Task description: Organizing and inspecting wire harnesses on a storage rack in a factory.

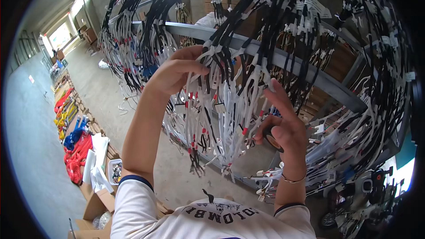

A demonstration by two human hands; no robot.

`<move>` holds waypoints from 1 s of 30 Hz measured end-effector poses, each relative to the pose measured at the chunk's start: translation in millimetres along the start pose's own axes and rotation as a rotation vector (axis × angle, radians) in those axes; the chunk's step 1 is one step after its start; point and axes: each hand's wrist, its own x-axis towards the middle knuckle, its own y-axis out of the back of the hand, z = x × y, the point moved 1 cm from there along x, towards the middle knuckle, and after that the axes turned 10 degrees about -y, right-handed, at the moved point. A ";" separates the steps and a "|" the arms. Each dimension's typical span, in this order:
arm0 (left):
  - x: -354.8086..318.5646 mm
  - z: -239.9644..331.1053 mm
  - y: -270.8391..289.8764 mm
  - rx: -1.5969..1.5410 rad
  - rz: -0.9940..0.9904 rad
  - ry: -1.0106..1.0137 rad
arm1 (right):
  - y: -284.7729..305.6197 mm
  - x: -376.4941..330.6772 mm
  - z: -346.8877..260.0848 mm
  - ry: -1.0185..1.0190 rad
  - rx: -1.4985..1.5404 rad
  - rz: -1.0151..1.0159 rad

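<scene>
Black and white wire harnesses [228, 106] with red marks and white connectors hang in front of me from a metal rail. My left hand [179, 68] is closed around the upper part of one wire bundle [214, 64], thumb in front and fingers partly hidden behind the wires. My right hand [290, 126] holds a roll of black tape [267, 133] in its curled fingers. Its raised index finger is at a white wire branch [261, 73]; whether they touch, I cannot tell.
A curved grey metal rail [199, 31] crosses behind the hanging wires. More harnesses [376, 124] crowd the right side. Red, yellow and blue bundles [79, 159] lie along the left wall, near a white tub [110, 170] of small parts and an opened cardboard box [95, 206].
</scene>
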 end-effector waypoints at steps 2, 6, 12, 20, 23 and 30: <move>-4.1 -1.1 5.8 -0.218 -0.060 0.046 | 0.0 1.4 1.2 0.027 0.050 -0.004; 3.0 -0.3 5.9 -0.248 -0.126 0.090 | 5.0 -3.0 -0.3 0.020 0.064 0.011; 4.1 -1.9 7.2 -0.196 -0.126 0.056 | -18.9 -29.4 -11.5 0.425 -0.571 0.280; 5.7 13.1 5.1 -0.181 -0.292 0.070 | -69.2 58.1 -50.5 -0.227 -0.052 -0.051; 11.2 7.5 13.6 -0.168 -0.280 0.096 | -72.3 64.6 -45.5 -0.078 -0.026 0.070; 14.6 3.1 19.2 -0.188 -0.321 0.090 | -38.6 35.3 -69.4 0.039 0.443 -0.510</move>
